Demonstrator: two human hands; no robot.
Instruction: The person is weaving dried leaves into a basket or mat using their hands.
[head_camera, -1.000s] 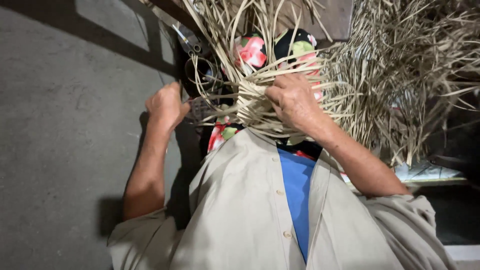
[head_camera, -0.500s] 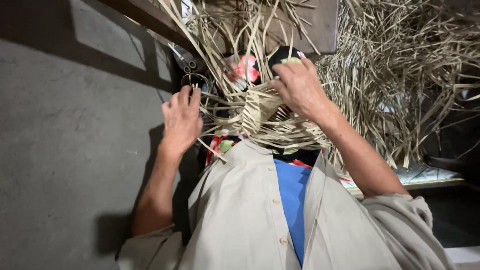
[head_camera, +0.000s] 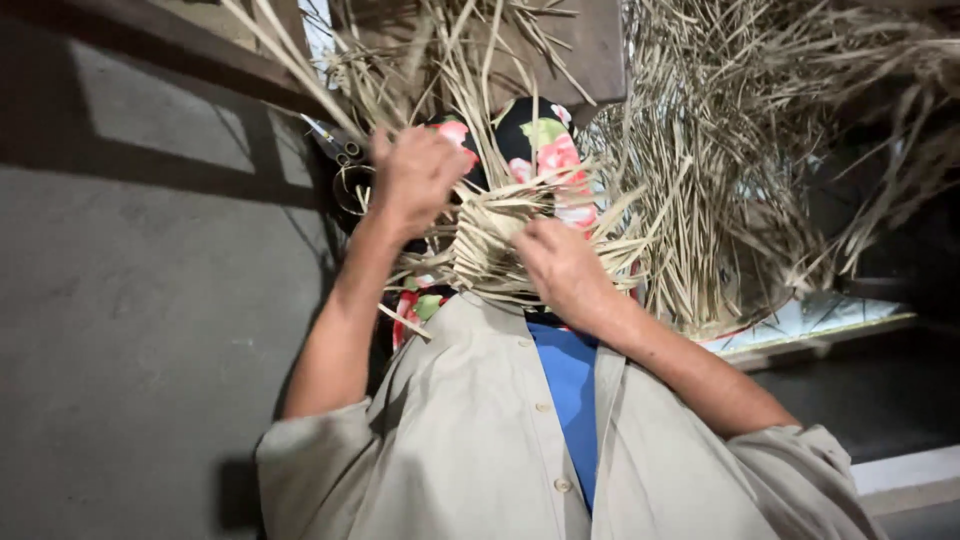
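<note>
Camera: one only, worn on my head.
Facing: steeply down over my chest and lap.
Nearness: close, my forearms fill the middle.
Edges: grey floor (head_camera: 130, 330) left, no second view to share.

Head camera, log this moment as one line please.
left hand: pulling dry strips | right hand: pressing woven straw piece | scissors: on floor, untouched

Centre frame: left hand (head_camera: 415, 175) grips dry straw strips (head_camera: 470, 60) above a small woven piece (head_camera: 485, 250). Right hand (head_camera: 560, 265) presses its lower right edge. Loose straw pile (head_camera: 740, 150) upper right.
</note>
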